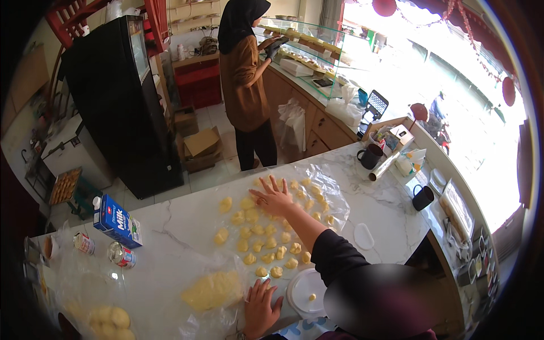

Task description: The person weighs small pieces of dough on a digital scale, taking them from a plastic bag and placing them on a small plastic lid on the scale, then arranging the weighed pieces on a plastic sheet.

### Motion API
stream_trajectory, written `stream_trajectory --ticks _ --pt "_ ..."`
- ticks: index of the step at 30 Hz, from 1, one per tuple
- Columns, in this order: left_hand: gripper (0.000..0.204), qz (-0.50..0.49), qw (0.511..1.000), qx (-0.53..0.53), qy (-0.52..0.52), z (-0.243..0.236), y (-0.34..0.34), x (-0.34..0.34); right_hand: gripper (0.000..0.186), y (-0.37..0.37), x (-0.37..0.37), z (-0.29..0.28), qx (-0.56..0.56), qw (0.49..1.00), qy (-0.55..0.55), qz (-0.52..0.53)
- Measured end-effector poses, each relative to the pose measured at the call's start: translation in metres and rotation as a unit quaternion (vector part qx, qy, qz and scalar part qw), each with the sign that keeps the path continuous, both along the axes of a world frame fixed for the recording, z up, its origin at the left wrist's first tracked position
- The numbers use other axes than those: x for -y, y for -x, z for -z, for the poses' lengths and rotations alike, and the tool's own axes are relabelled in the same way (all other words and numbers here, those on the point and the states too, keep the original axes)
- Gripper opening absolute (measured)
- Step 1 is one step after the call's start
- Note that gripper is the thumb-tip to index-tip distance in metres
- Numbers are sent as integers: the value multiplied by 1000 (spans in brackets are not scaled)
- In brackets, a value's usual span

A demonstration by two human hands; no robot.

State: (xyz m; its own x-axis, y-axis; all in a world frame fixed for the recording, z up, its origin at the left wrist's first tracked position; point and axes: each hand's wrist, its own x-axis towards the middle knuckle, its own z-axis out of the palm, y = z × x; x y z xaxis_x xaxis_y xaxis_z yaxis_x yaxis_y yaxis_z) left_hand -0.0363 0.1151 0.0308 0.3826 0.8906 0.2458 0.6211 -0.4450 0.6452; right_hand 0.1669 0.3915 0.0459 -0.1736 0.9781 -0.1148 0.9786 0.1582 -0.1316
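My right hand (273, 198) reaches over many small yellow dough pieces (258, 229), its fingers spread and resting among the far ones. The pieces lie loosely in rows on a clear plastic sheet (334, 190) on the marble-look table. My left hand (262, 310) lies low near the table's front edge, fingers stretched out, with nothing visible in it. Just left of it is a flat yellow dough slab (212, 290) under clear plastic. To its right stands a round white plate-like thing (303, 282) with a small bit of dough (312, 297) on top.
At left stand a blue milk carton (118, 221) and two cans (122, 255); larger dough balls (105, 323) sit under plastic. A white oval scraper (364, 236) and black mugs (423, 198) are to the right. Beyond the table, another person (243, 85) stands by a glass display case (306, 51).
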Motion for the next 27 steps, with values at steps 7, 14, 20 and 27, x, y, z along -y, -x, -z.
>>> stream_trajectory --ticks 7,14,20,27 --pt "24 -33 994 105 -11 16 3 -6 53 -14 69 -21 -136 988 -73 4" --pt "24 -72 973 221 4 15 2 -8 65 -141 222 11 -104 844 -223 476" --pt "25 -98 977 188 -30 14 -5 -11 48 -171 289 55 -66 907 -216 356" --pt "19 -90 975 199 -40 27 -1 -12 47 -167 290 34 -111 895 -188 390"
